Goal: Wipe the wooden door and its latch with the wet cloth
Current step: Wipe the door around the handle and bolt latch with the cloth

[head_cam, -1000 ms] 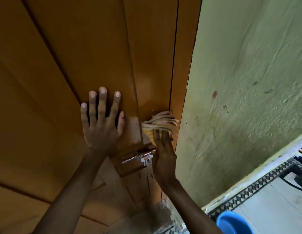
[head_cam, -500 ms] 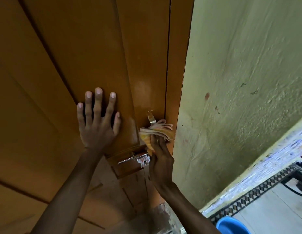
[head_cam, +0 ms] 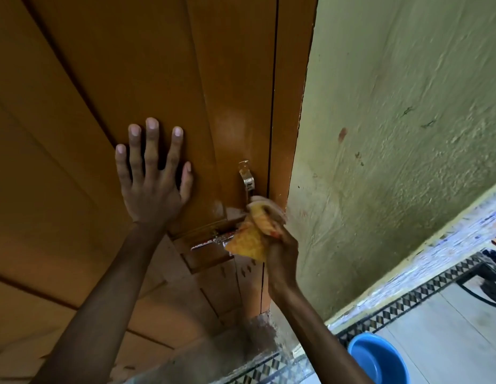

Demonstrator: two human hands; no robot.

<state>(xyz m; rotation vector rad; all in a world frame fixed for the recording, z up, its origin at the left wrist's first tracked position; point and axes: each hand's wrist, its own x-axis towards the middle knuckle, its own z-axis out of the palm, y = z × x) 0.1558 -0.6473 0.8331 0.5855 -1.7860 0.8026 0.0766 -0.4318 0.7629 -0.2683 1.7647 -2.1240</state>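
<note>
The brown wooden door point(head_cam: 147, 67) fills the left of the view. My left hand point(head_cam: 152, 176) lies flat on it with fingers spread. A metal latch point(head_cam: 210, 241) runs across the door's lower rail, and a metal hasp point(head_cam: 247, 178) stands upright above it near the door's edge. My right hand point(head_cam: 282, 245) grips a bunched yellow-orange cloth point(head_cam: 252, 239) pressed against the right end of the latch, just below the hasp. The cloth hides that end of the latch. A wet sheen shows on the wood above the hasp.
A rough green wall point(head_cam: 393, 134) stands right of the door frame point(head_cam: 291, 106). A blue basin point(head_cam: 377, 358) sits on the tiled floor at the bottom right, beside a patterned tile border point(head_cam: 407, 303). A dark metal object point(head_cam: 487, 284) is at the far right.
My right hand has brought the cloth down from the door's edge onto the latch, uncovering the upright hasp. My left hand stays flat on the door.
</note>
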